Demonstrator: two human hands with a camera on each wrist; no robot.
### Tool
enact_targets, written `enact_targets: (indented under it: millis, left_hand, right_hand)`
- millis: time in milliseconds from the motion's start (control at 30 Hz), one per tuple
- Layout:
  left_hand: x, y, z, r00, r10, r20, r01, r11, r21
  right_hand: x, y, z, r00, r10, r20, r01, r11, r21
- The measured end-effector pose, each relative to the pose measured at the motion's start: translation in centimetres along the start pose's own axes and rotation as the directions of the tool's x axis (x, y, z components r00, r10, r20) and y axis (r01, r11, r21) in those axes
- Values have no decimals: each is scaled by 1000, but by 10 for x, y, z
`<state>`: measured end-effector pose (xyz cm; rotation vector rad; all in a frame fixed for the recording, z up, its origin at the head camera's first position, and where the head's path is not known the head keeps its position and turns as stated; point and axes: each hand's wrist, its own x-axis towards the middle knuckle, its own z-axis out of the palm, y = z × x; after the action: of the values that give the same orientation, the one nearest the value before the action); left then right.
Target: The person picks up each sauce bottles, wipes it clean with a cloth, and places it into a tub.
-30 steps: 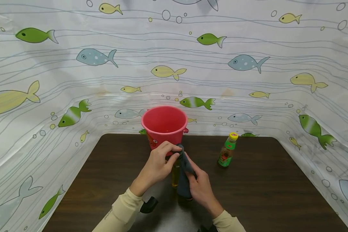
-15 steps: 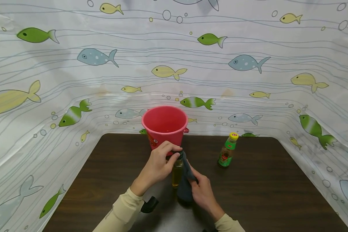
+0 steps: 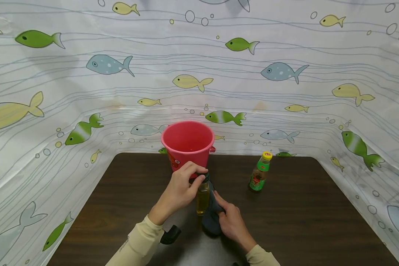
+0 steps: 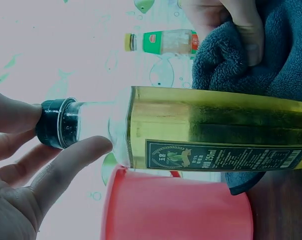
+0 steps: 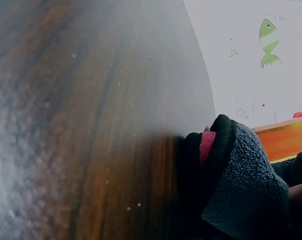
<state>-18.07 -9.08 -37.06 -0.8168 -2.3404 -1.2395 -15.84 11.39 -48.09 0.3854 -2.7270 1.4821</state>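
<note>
A square glass bottle of yellow oil (image 3: 202,199) with a black cap stands upright on the table in front of the pink bucket. My left hand (image 3: 179,188) grips its cap (image 4: 56,122) from the left, with thumb and fingers spread around it in the left wrist view. To the right of the bottle, my right hand (image 3: 232,223) holds a bunched dark grey cloth (image 3: 211,223) by the bottle's lower side. The cloth (image 4: 285,50) hides part of the bottle's far side in the left wrist view. In the right wrist view, the cloth (image 5: 250,190) covers most of the hand.
The pink bucket (image 3: 187,136) stands just behind the bottle. A sauce bottle (image 3: 260,171) with a yellow cap and green labels stands to the right on the dark wooden table (image 3: 306,221). A fish-patterned curtain (image 3: 199,59) surrounds the back and sides.
My right hand has moved the cloth down from the cap along the bottle's right side, baring more of the glass. My left hand stays at the cap.
</note>
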Motion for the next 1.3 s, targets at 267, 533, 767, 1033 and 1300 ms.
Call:
enact_targets:
  millis: [267,533,767,1033,1300]
  left_hand:
    - [0,0,0,1000,2,-4,-2,1000,5]
    - [0,1,-2,1000,-5,-4,5,1000,9]
    - [0,1,-2,1000,-14,9,14,1000,-4]
    - [0,-2,0,1000,19,-17,-18,1000,6]
    - [0,-3,1,999,38,-18,-38,999,9]
  right_hand:
    - [1,-4,1,997,66,30,-71,983,168]
    - [5,-27,-5,992,117,51,-127,853,505]
    - [4,-44,-14,994,111,11,-96,808,581]
    - [-2,-61,-28,996,84,-27,-43,731,681]
    - [-6,-70,-40,992,66,-108,24,740,672]
